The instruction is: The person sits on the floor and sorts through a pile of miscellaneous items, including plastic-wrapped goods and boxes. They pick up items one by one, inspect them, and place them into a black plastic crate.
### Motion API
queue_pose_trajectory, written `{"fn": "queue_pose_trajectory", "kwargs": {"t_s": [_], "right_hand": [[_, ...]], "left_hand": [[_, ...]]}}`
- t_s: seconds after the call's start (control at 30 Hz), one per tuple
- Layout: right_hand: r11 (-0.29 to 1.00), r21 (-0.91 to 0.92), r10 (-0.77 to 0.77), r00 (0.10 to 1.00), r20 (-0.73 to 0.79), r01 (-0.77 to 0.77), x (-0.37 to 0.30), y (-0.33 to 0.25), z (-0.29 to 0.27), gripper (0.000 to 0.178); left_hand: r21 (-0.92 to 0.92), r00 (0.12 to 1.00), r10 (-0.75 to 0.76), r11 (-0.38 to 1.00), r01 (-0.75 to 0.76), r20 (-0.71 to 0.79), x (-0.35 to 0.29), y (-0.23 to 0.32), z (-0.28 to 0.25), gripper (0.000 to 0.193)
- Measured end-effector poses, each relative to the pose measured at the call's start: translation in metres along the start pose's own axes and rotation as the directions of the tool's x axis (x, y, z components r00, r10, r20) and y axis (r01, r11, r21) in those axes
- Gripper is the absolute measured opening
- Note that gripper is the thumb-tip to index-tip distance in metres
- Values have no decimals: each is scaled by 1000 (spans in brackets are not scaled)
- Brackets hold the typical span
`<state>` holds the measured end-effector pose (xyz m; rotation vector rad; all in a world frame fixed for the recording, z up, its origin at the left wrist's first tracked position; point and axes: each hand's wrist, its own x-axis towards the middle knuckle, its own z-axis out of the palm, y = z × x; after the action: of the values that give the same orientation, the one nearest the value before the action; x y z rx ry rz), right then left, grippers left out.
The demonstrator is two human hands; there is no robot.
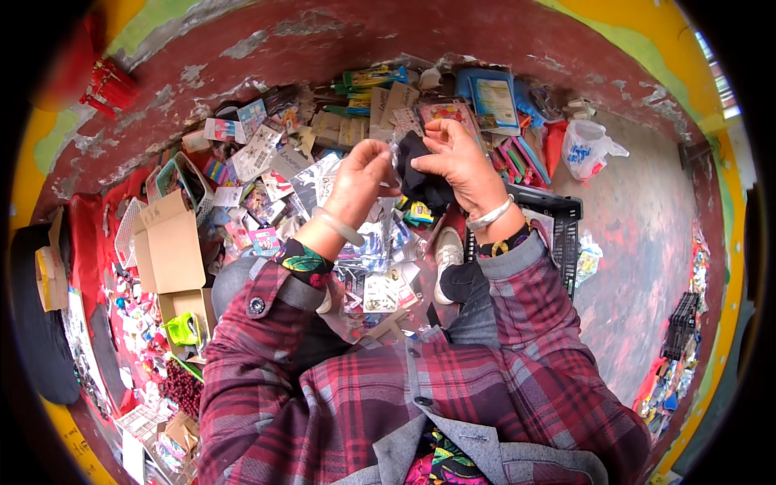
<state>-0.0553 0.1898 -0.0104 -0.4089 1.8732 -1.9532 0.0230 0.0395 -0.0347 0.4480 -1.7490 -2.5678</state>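
Both hands are raised in front of me over a heap of small goods. My left hand (361, 183) is closed, thumb and fingertips pinched together; what they pinch is too small to make out. Close to its right, my right hand (467, 165) has its thumb bent over a bunched black cloth (423, 179), which hangs from the fingers. The fingers behind the cloth are hidden. Something clear like thin plastic glints in the narrow gap between the hands.
An open cardboard box (172, 252) stands at the left near white baskets (129, 233). A black plastic crate (567, 234) is beside my right forearm. Packets and cards cover the floor between my feet. Farther right lies a white plastic bag (588, 150) by the peeling red wall (485, 32).
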Motion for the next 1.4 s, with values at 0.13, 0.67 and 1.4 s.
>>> {"fn": "queue_pose_trajectory", "kwargs": {"t_s": [0.13,0.67,1.4], "right_hand": [[999,33,-2,999,-36,4,-4,2,8,28],[777,-579,-392,910,-137,248,-7,11,24,12],[927,143,294,908,299,-347,-1,-19,-10,31]], "left_hand": [[-84,996,86,993,-87,-15,1,2,-2,17],[431,925,365,821,-374,107,-4,-20,6,11],[-646,988,14,758,89,153,6,20,-29,21]]}}
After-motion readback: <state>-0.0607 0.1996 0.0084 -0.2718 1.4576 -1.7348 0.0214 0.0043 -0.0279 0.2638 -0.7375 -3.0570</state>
